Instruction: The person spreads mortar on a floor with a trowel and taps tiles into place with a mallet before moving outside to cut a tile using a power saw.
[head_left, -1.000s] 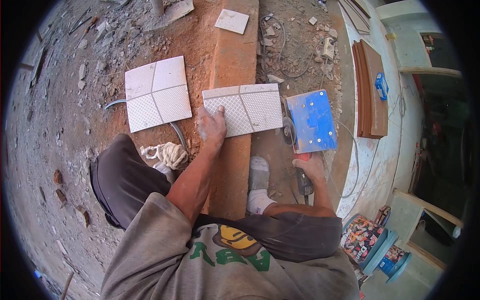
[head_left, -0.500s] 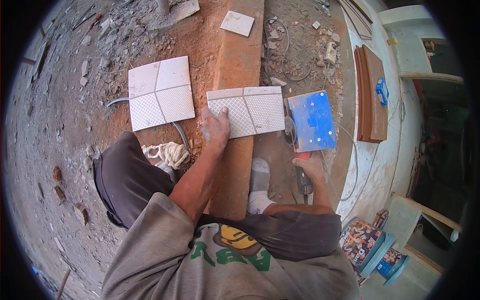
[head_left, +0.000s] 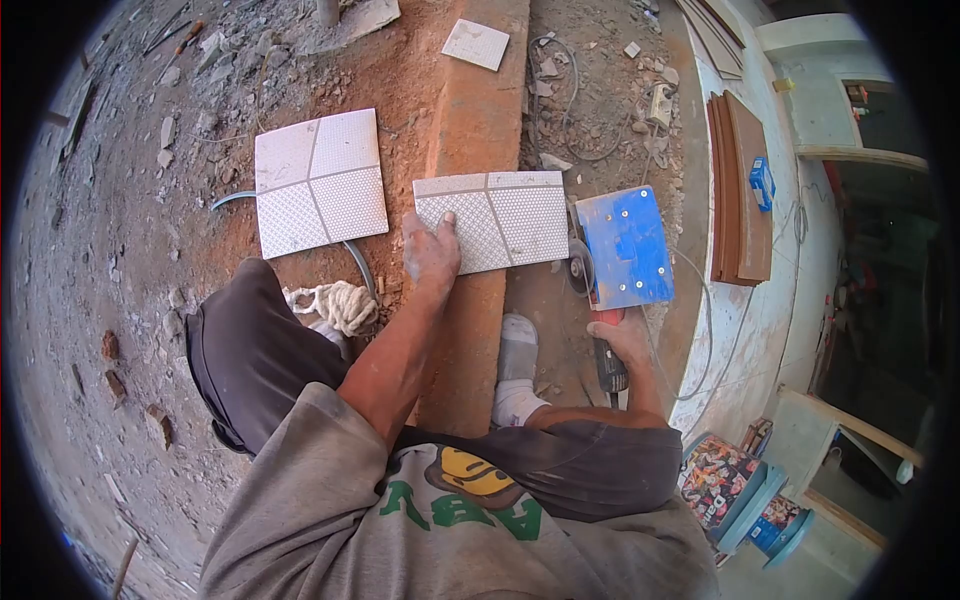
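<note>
My left hand grips the near left edge of a patterned floor tile, thumb on top. The tile lies over a reddish concrete ledge and juts past its right side. My right hand is wrapped round the body of an angle grinder, red and black. A blue plate with several screws covers the upper part of the tool. The grinder's round disc shows at the plate's left, close beside the tile's right edge. Part of the right hand's fingers is hidden under the plate.
Another patterned tile lies on the dirt at left, over a grey hose, by a bundle of rope. A small tile piece sits up the ledge. A cable runs at right. Brown boards and buckets stand beyond.
The grinder with its blue plate has shifted slightly toward me and turned a little, showing more of the disc. My left hand and the tile have hardly moved.
</note>
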